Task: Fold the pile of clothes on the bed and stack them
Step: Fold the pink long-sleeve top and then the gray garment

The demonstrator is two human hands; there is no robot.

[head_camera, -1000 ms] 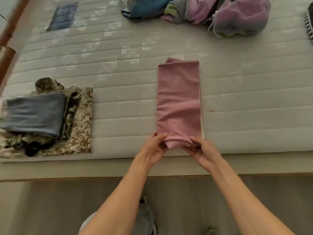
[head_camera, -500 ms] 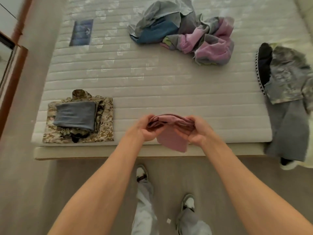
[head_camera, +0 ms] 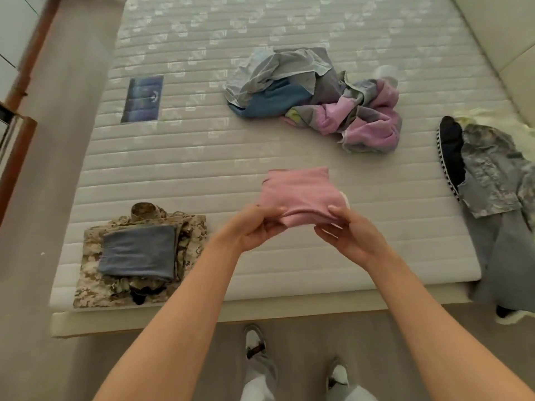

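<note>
The folded pink garment (head_camera: 301,195) is pinched at its near edge by the left hand (head_camera: 257,230) and the right hand (head_camera: 346,234), fingers curled round the cloth, above the mattress (head_camera: 202,169). Two items are already stacked: a grey piece (head_camera: 139,251) on a camouflage garment (head_camera: 92,282). The crumpled pile (head_camera: 318,99) remains unfolded (as do clothes at the right edge (head_camera: 492,169)).

**Pinks, greys and camouflage across a pale quilted bed**

The folded pink cloth (head_camera: 301,195) is plain dusty pink. The folded slate-grey garment (head_camera: 139,251) lies on a tan-and-brown digital camouflage jacket (head_camera: 92,273). The rumpled pile of clothes (head_camera: 315,96) mixes pale grey, teal blue and lilac. The grey-green camouflage garment (head_camera: 492,166) sits beside a black-and-white striped edge. The off-white quilted mattress (head_camera: 231,154) bears a dark blue label (head_camera: 143,99).
</note>
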